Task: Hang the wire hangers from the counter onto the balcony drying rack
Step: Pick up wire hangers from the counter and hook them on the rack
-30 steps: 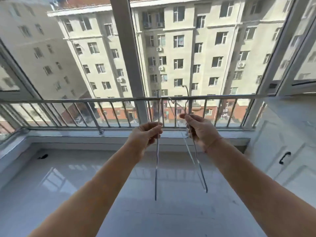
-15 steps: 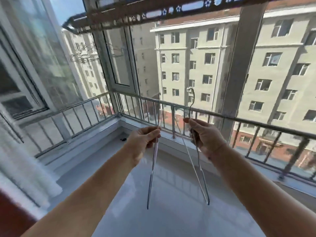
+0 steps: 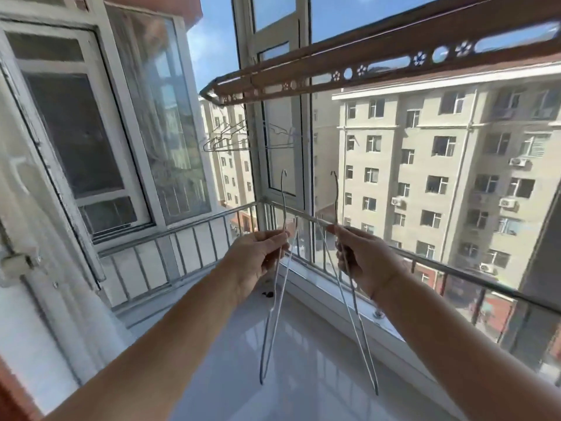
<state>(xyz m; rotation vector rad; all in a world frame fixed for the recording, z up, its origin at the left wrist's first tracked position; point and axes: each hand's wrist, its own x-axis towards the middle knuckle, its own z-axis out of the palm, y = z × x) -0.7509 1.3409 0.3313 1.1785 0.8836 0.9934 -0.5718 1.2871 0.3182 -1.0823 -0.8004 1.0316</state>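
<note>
My left hand (image 3: 256, 258) grips one silver wire hanger (image 3: 273, 311) near its neck, hook pointing up, body hanging edge-on. My right hand (image 3: 362, 259) grips a second wire hanger (image 3: 356, 317) the same way. Both are held out at chest height above the balcony floor. The brown drying rack (image 3: 349, 71) with flower cut-outs runs overhead from upper right to centre. Several wire hangers (image 3: 233, 141) hang from its far left end, well above and beyond my hands.
A metal railing (image 3: 449, 268) runs along the windows on the right and turns at the corner to the left side. White window frames (image 3: 273, 117) stand behind it. A glossy white floor (image 3: 303, 375) lies below. A small dark object (image 3: 267, 294) sits near the corner.
My view has swung left and up, bringing the rack and its hung hangers fully into sight. Both hands keep their hangers and have spread a little farther apart.
</note>
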